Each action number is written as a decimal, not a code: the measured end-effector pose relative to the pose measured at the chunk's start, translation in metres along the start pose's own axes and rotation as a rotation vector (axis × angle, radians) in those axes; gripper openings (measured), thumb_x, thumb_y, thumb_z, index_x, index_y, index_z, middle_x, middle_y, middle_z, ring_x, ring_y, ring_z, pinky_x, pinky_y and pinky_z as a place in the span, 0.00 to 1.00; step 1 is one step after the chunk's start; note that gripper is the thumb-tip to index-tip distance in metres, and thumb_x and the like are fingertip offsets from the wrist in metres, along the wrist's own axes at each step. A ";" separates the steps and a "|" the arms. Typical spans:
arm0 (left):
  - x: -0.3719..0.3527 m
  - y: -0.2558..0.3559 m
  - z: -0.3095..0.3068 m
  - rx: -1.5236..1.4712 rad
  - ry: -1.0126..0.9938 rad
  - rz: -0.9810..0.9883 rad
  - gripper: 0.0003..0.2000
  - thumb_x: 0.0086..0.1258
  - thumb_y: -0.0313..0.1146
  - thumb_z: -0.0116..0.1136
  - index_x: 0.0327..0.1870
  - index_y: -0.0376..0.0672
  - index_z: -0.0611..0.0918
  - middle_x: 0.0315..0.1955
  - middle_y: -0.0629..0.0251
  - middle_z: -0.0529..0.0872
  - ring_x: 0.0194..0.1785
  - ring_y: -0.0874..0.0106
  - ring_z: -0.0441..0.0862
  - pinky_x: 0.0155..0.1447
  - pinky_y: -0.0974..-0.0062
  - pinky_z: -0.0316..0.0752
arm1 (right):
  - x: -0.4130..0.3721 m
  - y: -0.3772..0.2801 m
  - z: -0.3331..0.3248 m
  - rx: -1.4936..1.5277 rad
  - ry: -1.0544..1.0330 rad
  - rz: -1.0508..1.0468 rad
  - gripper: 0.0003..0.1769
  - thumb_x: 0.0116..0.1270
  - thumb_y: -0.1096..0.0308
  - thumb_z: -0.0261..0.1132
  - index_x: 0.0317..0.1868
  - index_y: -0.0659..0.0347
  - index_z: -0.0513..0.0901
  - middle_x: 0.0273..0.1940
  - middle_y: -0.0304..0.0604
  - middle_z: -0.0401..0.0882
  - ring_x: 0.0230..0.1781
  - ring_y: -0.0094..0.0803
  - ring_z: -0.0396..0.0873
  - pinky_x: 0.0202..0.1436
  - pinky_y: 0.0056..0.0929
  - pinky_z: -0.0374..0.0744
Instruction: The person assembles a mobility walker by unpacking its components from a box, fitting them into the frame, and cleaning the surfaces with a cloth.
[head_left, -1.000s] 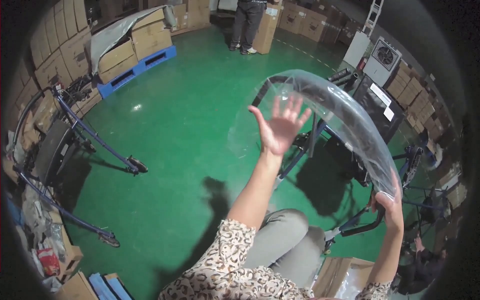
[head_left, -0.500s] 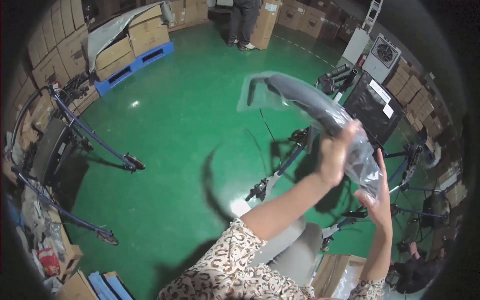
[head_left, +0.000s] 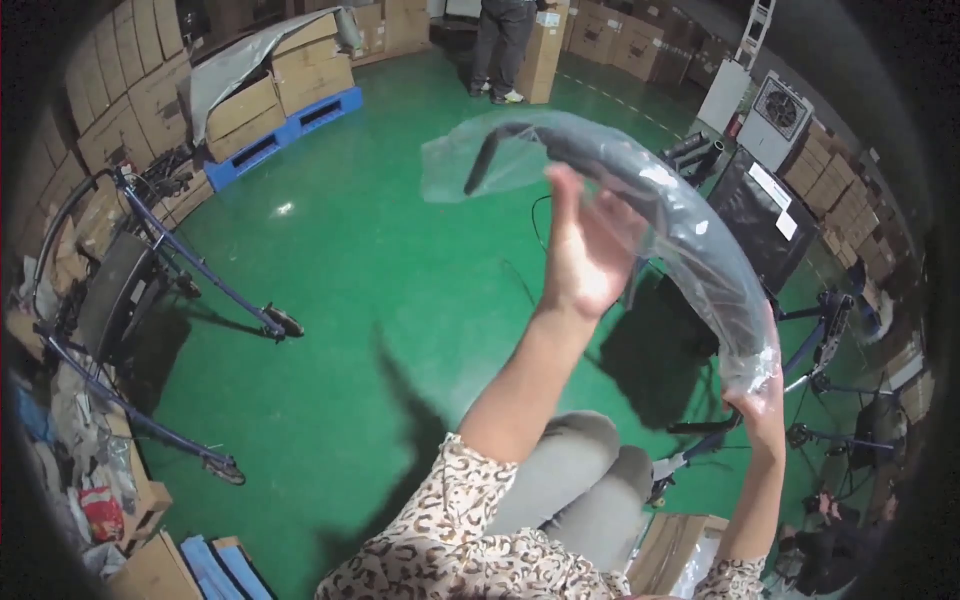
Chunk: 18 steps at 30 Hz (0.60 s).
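Observation:
A long curved black padded bar [head_left: 640, 175], with a thin bent end, is inside a clear plastic bag [head_left: 440, 165] held up in front of me. My left hand [head_left: 590, 255] is under the arch of the bar, thumb upright, its fingers partly behind the plastic and curled against the bar. My right hand [head_left: 755, 405] grips the lower right end through the bag; some of its fingers are hidden behind it. Beyond the bar stands a dark blue wheeled frame [head_left: 800, 350] with a black panel [head_left: 755, 210] bearing white labels.
Another blue wheeled frame [head_left: 200, 255] stands on the green floor at left. Cartons [head_left: 240, 115] sit on a blue pallet [head_left: 265, 145]. A person [head_left: 500, 45] stands at the back beside a tall carton [head_left: 543, 55]. An open box [head_left: 675, 550] is near my legs.
My left hand has slid left along the bar toward its bent end. The bar has shifted left and up, while my right hand has stayed at its lower end.

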<state>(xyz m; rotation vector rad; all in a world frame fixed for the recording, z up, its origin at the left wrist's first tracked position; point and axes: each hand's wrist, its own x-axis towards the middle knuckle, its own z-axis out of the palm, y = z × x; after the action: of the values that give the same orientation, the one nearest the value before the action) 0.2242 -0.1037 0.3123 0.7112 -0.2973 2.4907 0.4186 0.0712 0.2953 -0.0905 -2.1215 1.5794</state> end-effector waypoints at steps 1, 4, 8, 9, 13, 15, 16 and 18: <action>-0.001 -0.005 -0.001 0.065 0.115 0.007 0.12 0.71 0.50 0.60 0.46 0.56 0.79 0.38 0.73 0.81 0.37 0.77 0.77 0.49 0.77 0.71 | 0.000 0.000 0.004 -0.005 -0.003 -0.007 0.66 0.37 0.70 0.81 0.78 0.55 0.53 0.62 0.47 0.73 0.41 0.30 0.76 0.31 0.18 0.74; -0.025 -0.077 0.000 0.342 0.307 0.026 0.12 0.66 0.40 0.65 0.46 0.48 0.80 0.36 0.71 0.82 0.39 0.78 0.77 0.48 0.77 0.72 | 0.002 0.005 0.008 -0.015 0.000 0.034 0.64 0.38 0.71 0.79 0.78 0.56 0.54 0.61 0.47 0.74 0.37 0.29 0.76 0.28 0.17 0.73; -0.038 -0.099 -0.005 0.483 0.263 -0.027 0.14 0.66 0.36 0.65 0.49 0.45 0.77 0.38 0.67 0.80 0.37 0.78 0.77 0.45 0.78 0.74 | 0.002 0.020 0.000 -0.032 0.020 0.143 0.59 0.40 0.73 0.77 0.76 0.57 0.57 0.59 0.48 0.75 0.34 0.29 0.76 0.27 0.18 0.74; -0.040 -0.103 -0.006 0.487 0.281 -0.050 0.12 0.66 0.35 0.65 0.47 0.45 0.77 0.37 0.68 0.81 0.37 0.78 0.78 0.45 0.79 0.74 | 0.000 0.027 -0.007 -0.052 0.029 0.177 0.58 0.41 0.73 0.77 0.75 0.57 0.58 0.58 0.48 0.75 0.34 0.28 0.76 0.27 0.18 0.74; -0.041 -0.112 -0.004 0.496 0.310 -0.137 0.09 0.65 0.31 0.65 0.43 0.45 0.79 0.36 0.69 0.82 0.37 0.79 0.79 0.46 0.79 0.75 | -0.005 0.047 -0.030 -0.110 0.071 0.261 0.54 0.42 0.75 0.75 0.73 0.57 0.61 0.54 0.47 0.78 0.35 0.28 0.76 0.27 0.18 0.74; -0.039 -0.110 -0.007 0.458 0.259 -0.181 0.11 0.65 0.31 0.66 0.46 0.45 0.79 0.38 0.68 0.82 0.39 0.79 0.79 0.48 0.78 0.75 | -0.004 0.045 -0.030 -0.114 0.100 0.230 0.52 0.43 0.75 0.75 0.72 0.58 0.62 0.52 0.46 0.79 0.38 0.28 0.76 0.30 0.19 0.75; -0.038 -0.108 -0.009 0.440 0.236 -0.207 0.12 0.65 0.31 0.66 0.47 0.44 0.79 0.39 0.68 0.82 0.40 0.78 0.79 0.49 0.77 0.75 | -0.005 0.045 -0.030 -0.115 0.117 0.219 0.51 0.43 0.75 0.75 0.72 0.58 0.63 0.51 0.45 0.79 0.39 0.29 0.76 0.32 0.20 0.76; -0.040 -0.103 -0.016 0.431 0.254 -0.219 0.18 0.65 0.33 0.68 0.53 0.45 0.76 0.44 0.66 0.82 0.42 0.78 0.79 0.50 0.77 0.75 | -0.009 0.046 -0.025 -0.119 0.162 0.170 0.49 0.45 0.76 0.74 0.71 0.59 0.64 0.49 0.44 0.80 0.41 0.29 0.76 0.36 0.22 0.77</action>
<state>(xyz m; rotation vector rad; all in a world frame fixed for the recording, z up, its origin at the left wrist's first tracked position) 0.3022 -0.0292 0.2840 0.5429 0.4009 2.4152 0.4269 0.1054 0.2557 -0.4346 -2.1242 1.4822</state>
